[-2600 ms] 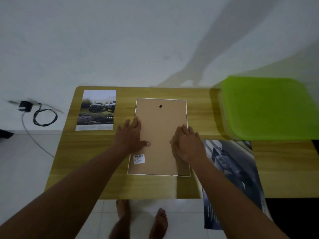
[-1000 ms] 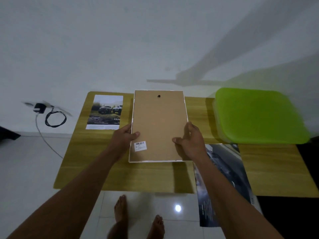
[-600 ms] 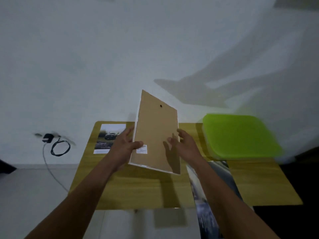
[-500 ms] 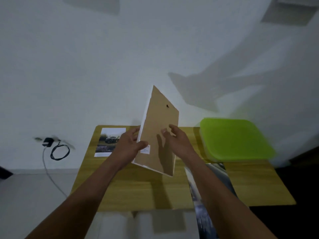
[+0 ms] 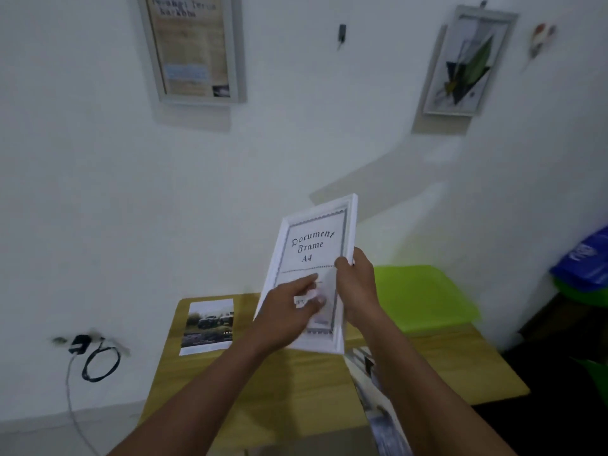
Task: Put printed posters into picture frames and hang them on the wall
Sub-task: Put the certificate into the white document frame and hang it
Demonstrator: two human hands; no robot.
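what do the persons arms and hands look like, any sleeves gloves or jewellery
Both forearms are bare up to the picture's lower edge, with no sleeve in view. The left hand and right hand are ungloved. No ring, watch or bracelet shows on either wrist or the visible fingers.

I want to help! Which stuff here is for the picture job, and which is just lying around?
For the job:
white document frame, held by left hand and right hand
printed car poster
glossy poster hanging over the table's edge

Just lying about:
lime-green plastic tray
black coiled charger cable
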